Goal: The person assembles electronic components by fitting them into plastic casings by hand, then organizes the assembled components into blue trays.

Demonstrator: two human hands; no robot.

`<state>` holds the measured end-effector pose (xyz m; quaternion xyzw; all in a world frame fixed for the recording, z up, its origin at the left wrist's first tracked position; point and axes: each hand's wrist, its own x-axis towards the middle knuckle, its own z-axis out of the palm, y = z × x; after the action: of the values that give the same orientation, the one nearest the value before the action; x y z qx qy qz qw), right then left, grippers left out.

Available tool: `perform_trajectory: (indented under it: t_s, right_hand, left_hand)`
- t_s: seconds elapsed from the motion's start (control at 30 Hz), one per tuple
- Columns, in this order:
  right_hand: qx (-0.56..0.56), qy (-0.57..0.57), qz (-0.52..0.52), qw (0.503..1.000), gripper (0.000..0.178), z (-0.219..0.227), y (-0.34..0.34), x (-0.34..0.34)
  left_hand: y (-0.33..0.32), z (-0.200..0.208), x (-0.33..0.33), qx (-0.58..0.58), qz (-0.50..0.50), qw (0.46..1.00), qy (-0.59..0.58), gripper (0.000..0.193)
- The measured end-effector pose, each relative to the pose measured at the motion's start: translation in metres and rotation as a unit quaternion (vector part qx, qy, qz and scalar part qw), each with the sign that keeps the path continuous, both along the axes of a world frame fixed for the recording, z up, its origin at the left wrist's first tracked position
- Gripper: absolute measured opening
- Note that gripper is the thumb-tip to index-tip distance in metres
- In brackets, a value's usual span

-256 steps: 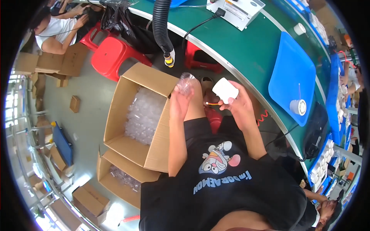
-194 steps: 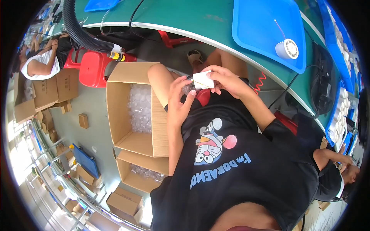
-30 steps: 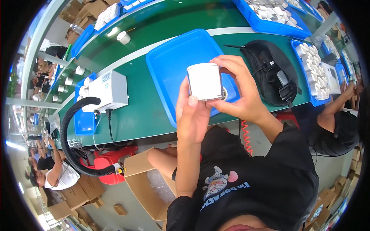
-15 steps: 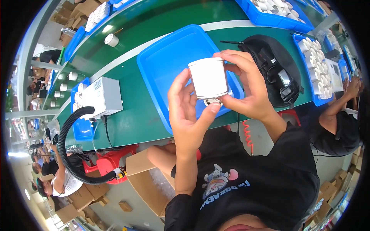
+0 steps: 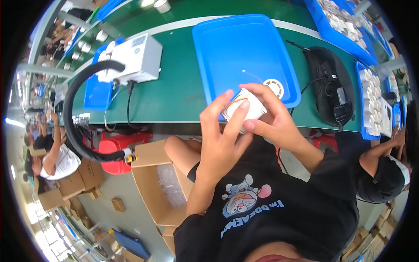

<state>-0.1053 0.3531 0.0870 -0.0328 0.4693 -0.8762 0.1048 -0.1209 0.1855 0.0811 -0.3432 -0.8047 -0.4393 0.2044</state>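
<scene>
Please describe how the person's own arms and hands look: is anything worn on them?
Both forearms are bare; no gloves, watch, bracelet or rings show on the left hand or the right hand. The nails look short and unpainted. The person wears a black T-shirt with a blue and white cartoon cat print and pale lettering on the chest. Its short sleeves end near the upper arms.

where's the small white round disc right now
In the head view the white round disc lies in the blue tray near its front right corner, just above the right hand holding a white cup.
</scene>
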Motion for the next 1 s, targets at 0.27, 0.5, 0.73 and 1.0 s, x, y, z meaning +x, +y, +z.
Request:
perform_trajectory:
  t_s: [0.27,0.5,0.73,1.0]
  right_hand:
    - [0.085,0.122,0.162,0.975,0.074,-0.026,-0.051,-0.005]
    - [0.048,0.064,0.141,0.987,0.051,-0.036,-0.124,0.012]
    - [-0.026,0.031,0.137,0.990,0.052,-0.047,-0.157,0.016]
    - [-0.025,-0.003,0.114,0.993,0.039,-0.060,-0.157,0.021]
  left_hand:
    - [-0.070,-0.016,0.045,0.267,-0.097,0.861,-0.421,0.078]
    - [-0.081,-0.030,0.073,0.390,0.126,0.882,-0.231,0.062]
    - [-0.099,-0.019,0.074,0.099,0.243,0.941,-0.214,0.065]
    - [-0.080,-0.044,0.079,0.208,0.268,0.902,-0.267,0.058]
